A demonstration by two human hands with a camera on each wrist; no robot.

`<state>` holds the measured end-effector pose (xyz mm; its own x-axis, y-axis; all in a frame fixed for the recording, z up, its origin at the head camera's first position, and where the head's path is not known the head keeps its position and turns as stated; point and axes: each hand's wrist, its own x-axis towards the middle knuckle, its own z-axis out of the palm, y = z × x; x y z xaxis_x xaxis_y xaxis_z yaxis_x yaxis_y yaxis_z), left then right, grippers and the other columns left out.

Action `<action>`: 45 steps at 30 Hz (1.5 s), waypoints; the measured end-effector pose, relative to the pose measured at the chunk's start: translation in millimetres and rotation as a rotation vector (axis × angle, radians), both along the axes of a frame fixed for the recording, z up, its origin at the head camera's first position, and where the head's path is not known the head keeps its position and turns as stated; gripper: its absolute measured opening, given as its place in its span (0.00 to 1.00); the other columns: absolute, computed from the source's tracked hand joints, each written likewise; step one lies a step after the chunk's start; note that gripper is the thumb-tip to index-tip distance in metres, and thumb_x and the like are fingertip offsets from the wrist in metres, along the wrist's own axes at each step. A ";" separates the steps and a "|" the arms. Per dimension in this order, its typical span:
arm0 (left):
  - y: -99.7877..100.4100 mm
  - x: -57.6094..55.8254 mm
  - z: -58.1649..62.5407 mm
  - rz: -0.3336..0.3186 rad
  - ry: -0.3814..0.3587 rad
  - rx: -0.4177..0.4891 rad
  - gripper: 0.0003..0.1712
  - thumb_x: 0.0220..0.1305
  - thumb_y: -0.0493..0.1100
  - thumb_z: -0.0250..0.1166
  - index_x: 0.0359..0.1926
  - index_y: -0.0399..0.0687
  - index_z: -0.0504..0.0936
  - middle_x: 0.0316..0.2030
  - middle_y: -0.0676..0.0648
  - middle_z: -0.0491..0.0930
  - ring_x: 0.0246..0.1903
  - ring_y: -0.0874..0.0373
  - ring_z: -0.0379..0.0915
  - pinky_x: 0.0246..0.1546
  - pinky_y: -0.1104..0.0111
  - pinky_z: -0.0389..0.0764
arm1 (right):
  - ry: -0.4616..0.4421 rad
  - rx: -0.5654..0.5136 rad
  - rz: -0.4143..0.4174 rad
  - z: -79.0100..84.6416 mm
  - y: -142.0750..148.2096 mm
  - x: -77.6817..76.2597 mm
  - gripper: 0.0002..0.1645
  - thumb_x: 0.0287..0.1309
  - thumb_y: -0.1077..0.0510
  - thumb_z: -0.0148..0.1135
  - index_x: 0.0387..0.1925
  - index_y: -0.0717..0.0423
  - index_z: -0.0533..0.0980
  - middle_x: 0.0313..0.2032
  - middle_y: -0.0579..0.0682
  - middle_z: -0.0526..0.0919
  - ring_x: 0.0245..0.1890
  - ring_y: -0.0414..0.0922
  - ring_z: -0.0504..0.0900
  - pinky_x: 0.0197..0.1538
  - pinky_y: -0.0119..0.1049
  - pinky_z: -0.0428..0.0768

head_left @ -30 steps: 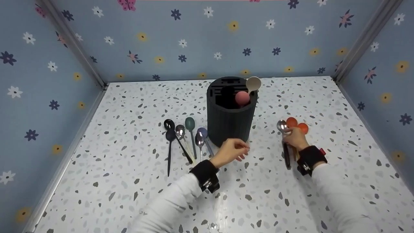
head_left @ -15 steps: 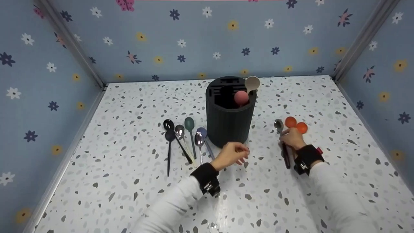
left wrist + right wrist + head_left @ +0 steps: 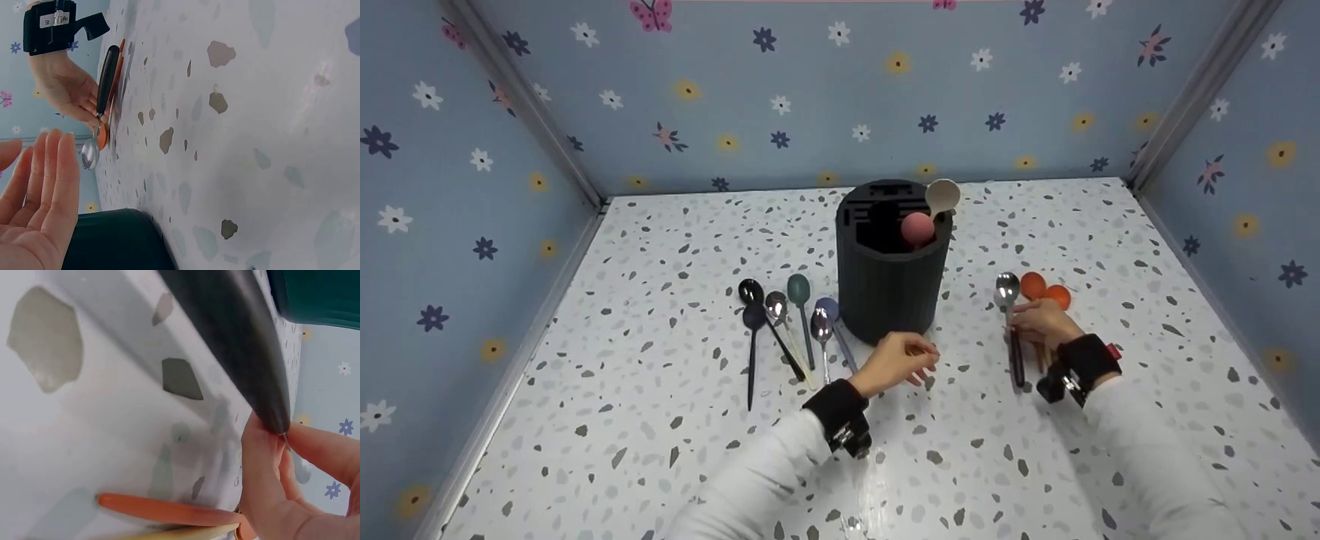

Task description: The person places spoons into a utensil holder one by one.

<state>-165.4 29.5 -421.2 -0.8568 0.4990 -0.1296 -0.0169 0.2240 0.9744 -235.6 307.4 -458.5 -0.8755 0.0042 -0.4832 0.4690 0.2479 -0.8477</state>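
Note:
My right hand [image 3: 1044,321] pinches a metal spoon with a dark handle at its neck, near the bowl [image 3: 1007,286]. In the right wrist view its thick dark handle [image 3: 230,337] slants over the table, with a shadow beneath. Seen from the left wrist, the spoon [image 3: 107,79] is raised off the tabletop. Two orange-headed spoons [image 3: 1033,285] lie beside that hand, partly covered by it. My left hand [image 3: 896,360] holds nothing, fingers loosely bent, in front of the black ribbed utensil holder [image 3: 889,292]. A pink spoon [image 3: 917,228] and a beige spoon [image 3: 943,196] stand in the holder.
Left of the holder lie several spoons, among them a green spoon [image 3: 799,287], a black spoon [image 3: 750,291], a silver spoon [image 3: 821,322] and a blue spoon [image 3: 826,306]. Flowered wall panels [image 3: 810,90] enclose the speckled table [image 3: 660,450] at the back and sides.
The dark-handled spoon has shifted slightly left, away from the orange spoons, in my right hand, and its handle has turned more upright in view. My left hand has barely moved.

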 end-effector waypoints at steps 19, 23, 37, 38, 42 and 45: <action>5.0 1.5 -6.0 -0.011 -0.040 0.014 0.11 0.60 0.31 0.56 0.40 0.24 0.77 0.34 0.28 0.78 0.35 0.32 0.75 0.32 0.57 0.84 | -0.014 -0.273 -0.079 15.6 -26.6 9.3 0.36 0.58 0.71 0.51 0.64 0.77 0.47 0.27 0.46 0.81 0.29 0.37 0.82 0.43 0.28 0.81; 5.7 2.1 -5.5 -0.011 -0.048 0.029 0.11 0.60 0.30 0.56 0.40 0.23 0.77 0.34 0.27 0.78 0.35 0.31 0.75 0.36 0.52 0.83 | -0.021 -0.326 -0.104 19.6 -36.8 11.0 0.37 0.58 0.72 0.51 0.64 0.76 0.46 0.27 0.49 0.81 0.29 0.39 0.82 0.43 0.30 0.82; 9.2 3.0 -11.3 0.027 -0.073 0.081 0.12 0.59 0.28 0.55 0.41 0.19 0.74 0.34 0.25 0.76 0.33 0.33 0.76 0.36 0.53 0.83 | 0.009 -0.452 -0.060 27.5 -62.1 24.7 0.33 0.59 0.73 0.45 0.63 0.76 0.45 0.32 0.52 0.77 0.32 0.41 0.81 0.42 0.30 0.82; 10.0 1.8 -14.8 0.034 -0.079 0.084 0.12 0.58 0.27 0.55 0.41 0.19 0.74 0.34 0.25 0.77 0.33 0.34 0.76 0.36 0.52 0.82 | 0.010 -0.436 -0.052 28.3 -63.3 26.1 0.33 0.59 0.73 0.45 0.63 0.76 0.46 0.33 0.52 0.77 0.33 0.40 0.81 0.42 0.29 0.81; 13.3 -4.5 -29.0 0.057 -0.110 0.096 0.12 0.58 0.28 0.56 0.42 0.21 0.75 0.33 0.29 0.78 0.30 0.39 0.78 0.33 0.56 0.84 | 0.014 -0.390 -0.018 31.7 -68.4 32.1 0.32 0.61 0.70 0.47 0.63 0.74 0.48 0.35 0.51 0.77 0.34 0.38 0.80 0.44 0.28 0.81; 15.2 -9.1 -37.7 0.062 -0.140 0.113 0.13 0.58 0.30 0.58 0.43 0.23 0.75 0.31 0.33 0.79 0.27 0.45 0.78 0.30 0.61 0.85 | 0.031 -0.412 0.003 33.6 -71.9 35.7 0.28 0.61 0.70 0.46 0.61 0.73 0.51 0.35 0.50 0.77 0.35 0.39 0.80 0.45 0.30 0.81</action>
